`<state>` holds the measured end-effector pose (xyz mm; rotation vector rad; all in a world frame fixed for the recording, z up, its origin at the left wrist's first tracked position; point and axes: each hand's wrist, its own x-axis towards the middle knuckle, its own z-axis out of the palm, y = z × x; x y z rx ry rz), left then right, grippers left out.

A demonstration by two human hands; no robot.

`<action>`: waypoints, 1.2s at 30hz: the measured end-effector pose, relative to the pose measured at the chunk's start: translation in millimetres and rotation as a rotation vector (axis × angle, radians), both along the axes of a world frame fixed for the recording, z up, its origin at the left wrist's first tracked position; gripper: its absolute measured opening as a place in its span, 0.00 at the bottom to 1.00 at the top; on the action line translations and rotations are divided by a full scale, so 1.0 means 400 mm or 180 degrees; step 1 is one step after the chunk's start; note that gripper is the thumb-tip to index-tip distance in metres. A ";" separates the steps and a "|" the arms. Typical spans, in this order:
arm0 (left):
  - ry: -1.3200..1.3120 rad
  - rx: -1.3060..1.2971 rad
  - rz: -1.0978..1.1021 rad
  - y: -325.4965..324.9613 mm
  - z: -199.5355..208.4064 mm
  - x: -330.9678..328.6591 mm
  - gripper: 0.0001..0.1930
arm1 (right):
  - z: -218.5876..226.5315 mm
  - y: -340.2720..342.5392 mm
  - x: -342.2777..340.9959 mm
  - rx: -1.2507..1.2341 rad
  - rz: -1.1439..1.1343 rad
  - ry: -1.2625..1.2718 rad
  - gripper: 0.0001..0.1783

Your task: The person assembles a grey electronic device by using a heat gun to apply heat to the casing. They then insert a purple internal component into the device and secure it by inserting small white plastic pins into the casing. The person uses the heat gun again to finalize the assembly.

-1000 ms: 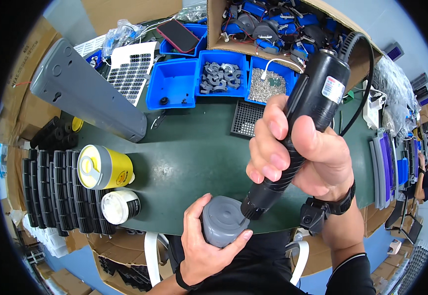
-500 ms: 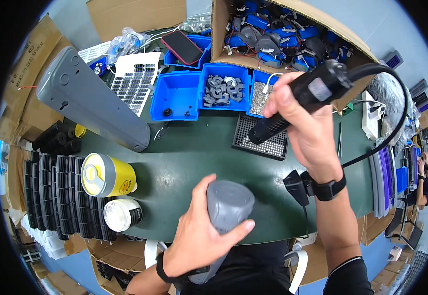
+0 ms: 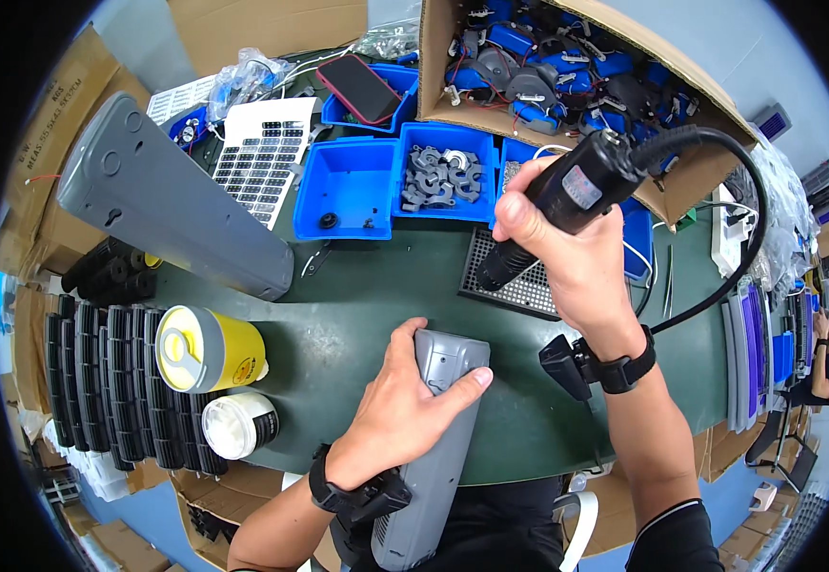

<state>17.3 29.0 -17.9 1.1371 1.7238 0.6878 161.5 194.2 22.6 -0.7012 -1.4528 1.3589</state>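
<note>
My left hand point(image 3: 397, 417) grips a long grey plastic housing point(image 3: 431, 491) near its far end, thumb on the right side and fingers on the left. Its near part reaches back toward my lap. In my right hand point(image 3: 586, 262) is a black corded electric screwdriver point(image 3: 559, 202), held tilted with its tip pointing down and left. That tip is over a black screw tray point(image 3: 508, 303) with rows of small holes; whether it touches a screw I cannot tell. A larger grey housing point(image 3: 181, 205) stands tilted at the left.
Blue bins point(image 3: 346, 186) at the back hold small grey parts and screws. Behind them is a cardboard box point(image 3: 729, 143) of blue battery packs. A yellow cup point(image 3: 233, 353), a white jar point(image 3: 233, 424) and black ribbed parts point(image 3: 119, 381) stand left. The screwdriver's cable point(image 3: 756, 243) loops right.
The grey housing has tipped from end-on to showing its long face, and my left hand has turned with it. My right hand and the screwdriver have shifted slightly left and down.
</note>
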 end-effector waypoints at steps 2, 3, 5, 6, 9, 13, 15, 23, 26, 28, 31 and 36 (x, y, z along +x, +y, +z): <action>0.0035 0.0019 0.0008 0.003 0.003 0.002 0.52 | 0.008 -0.015 -0.003 0.0125 0.0044 -0.0219 0.18; 0.0036 0.0026 0.0012 0.003 0.004 0.003 0.52 | 0.012 -0.022 -0.006 0.0190 0.0070 -0.0325 0.18; 0.0102 0.0027 0.0004 0.001 0.001 0.002 0.52 | 0.015 -0.029 -0.011 0.0128 0.0148 -0.0476 0.19; 0.0163 0.0037 -0.0017 0.002 -0.001 0.001 0.52 | 0.020 -0.032 -0.013 0.0112 0.0177 -0.0557 0.19; 0.0257 0.0060 -0.0049 0.004 -0.005 0.002 0.53 | 0.020 -0.036 -0.018 0.0018 0.0233 -0.0375 0.19; 0.0381 0.0140 -0.0068 0.004 -0.011 0.003 0.54 | 0.047 -0.045 -0.007 0.0053 0.0294 -0.0118 0.17; 0.0377 0.0190 -0.0060 0.002 -0.012 0.004 0.55 | 0.071 -0.047 0.005 0.0162 0.0315 -0.0026 0.17; 0.0145 -0.0066 -0.0148 0.003 0.004 0.000 0.57 | 0.164 -0.146 0.020 0.0543 0.0761 -0.0105 0.30; 0.0152 0.0128 -0.0148 0.000 -0.024 -0.003 0.58 | 0.168 -0.184 0.006 0.0439 0.0803 -0.0147 0.33; 0.0152 0.0151 -0.0165 0.001 -0.023 -0.002 0.57 | 0.166 -0.194 0.002 0.0438 0.0817 -0.0185 0.33; 0.0160 0.0143 -0.0199 0.008 -0.016 -0.003 0.56 | 0.168 -0.201 0.000 0.0441 0.0842 -0.0228 0.33; 0.0158 0.0161 -0.0209 0.008 -0.015 -0.004 0.54 | 0.161 -0.199 -0.001 0.0510 0.0875 -0.0278 0.31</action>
